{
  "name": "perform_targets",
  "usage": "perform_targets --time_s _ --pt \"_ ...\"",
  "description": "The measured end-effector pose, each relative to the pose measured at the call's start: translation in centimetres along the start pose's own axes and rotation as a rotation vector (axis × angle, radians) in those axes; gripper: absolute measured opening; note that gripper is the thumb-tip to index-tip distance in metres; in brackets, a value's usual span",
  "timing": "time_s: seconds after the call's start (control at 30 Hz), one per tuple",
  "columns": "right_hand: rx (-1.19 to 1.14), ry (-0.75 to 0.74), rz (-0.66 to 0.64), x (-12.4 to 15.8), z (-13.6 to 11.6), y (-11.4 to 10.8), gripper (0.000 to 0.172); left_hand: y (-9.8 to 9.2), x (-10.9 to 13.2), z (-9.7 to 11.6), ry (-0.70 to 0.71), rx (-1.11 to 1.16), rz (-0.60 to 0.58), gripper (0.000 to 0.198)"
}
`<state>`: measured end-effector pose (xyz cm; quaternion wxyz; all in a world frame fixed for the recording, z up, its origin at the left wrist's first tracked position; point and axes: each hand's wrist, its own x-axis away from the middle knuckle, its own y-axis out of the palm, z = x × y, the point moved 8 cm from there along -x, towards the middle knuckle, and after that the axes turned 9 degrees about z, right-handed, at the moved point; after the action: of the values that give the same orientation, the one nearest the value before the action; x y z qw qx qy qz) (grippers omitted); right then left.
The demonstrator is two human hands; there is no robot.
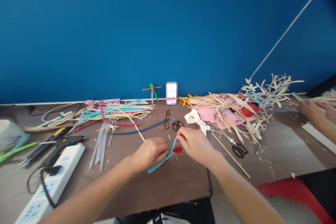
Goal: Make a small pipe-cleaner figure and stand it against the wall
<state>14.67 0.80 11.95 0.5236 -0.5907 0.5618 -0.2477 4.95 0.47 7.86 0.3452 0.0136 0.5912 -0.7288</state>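
My left hand (pixel 150 153) is closed in a pinch on a light blue pipe cleaner (pixel 160 162) that slants down to the left over the brown table (pixel 173 182). My right hand (pixel 194 143) pinches the same pipe cleaner's upper end, right beside a small red piece (pixel 177 149) attached to it. Both hands hover just above the table near its front edge.
Coloured pipe cleaners and straws (pixel 115 113) lie at left, with a glue gun (pixel 61 145) and a white power strip (pixel 49 185). Two scissors (pixel 176 122) (pixel 236 147) and dried leaf strips (pixel 231 106) lie at right. Another person's hands (pixel 315 110) work far right. A small pipe-cleaner figure (pixel 152 92) stands by the blue wall.
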Motion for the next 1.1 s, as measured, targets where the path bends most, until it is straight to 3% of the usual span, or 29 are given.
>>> perform_targets --time_s 0.13,0.23,0.3,0.4,0.47,0.5,0.57,0.7,0.8,1.0,1.1 --pt "-0.079 -0.335 -0.090 -0.7 -3.1 -1.1 0.015 -0.6 0.0 1.8 0.133 0.080 -0.113 0.026" --pt "-0.161 -0.472 -0.177 -1.3 -4.2 -1.6 0.012 -1.7 0.0 3.3 0.197 0.160 -0.176 0.027" --pt "-0.260 -0.503 -0.311 -1.9 -4.2 -1.0 0.011 -2.5 0.0 4.5 0.249 0.196 -0.212 0.028" --pt "-0.527 -0.477 -0.693 -1.7 -3.7 1.0 0.014 -3.6 0.1 5.9 0.290 0.258 -0.225 0.029" --pt "-0.747 -0.380 -0.878 -1.5 -3.0 2.2 0.022 -4.3 -0.1 6.2 0.256 0.352 -0.170 0.028" --pt "-0.861 -0.315 -0.910 -1.6 -2.7 2.7 0.026 -4.6 -0.2 6.0 0.212 0.412 -0.118 0.026" --pt "-1.084 -0.179 -0.872 -1.7 -1.9 3.6 0.031 -5.0 -0.4 4.8 0.075 0.535 0.017 0.023" --pt "-1.436 0.015 -0.639 -1.6 -0.2 5.6 0.036 -4.6 -0.5 2.2 -0.185 0.736 0.206 0.020" --pt "-1.545 0.087 -0.541 -1.1 0.7 7.1 0.037 -3.5 -0.6 1.6 -0.281 0.871 0.228 0.020" --pt "-1.550 0.177 -0.550 0.1 1.9 9.2 0.043 -1.3 -0.8 1.8 -0.400 1.076 0.130 0.023" --pt "-1.589 0.254 -0.492 1.0 2.3 10.0 0.043 -1.4 -0.8 1.2 -0.422 1.028 0.222 0.022"
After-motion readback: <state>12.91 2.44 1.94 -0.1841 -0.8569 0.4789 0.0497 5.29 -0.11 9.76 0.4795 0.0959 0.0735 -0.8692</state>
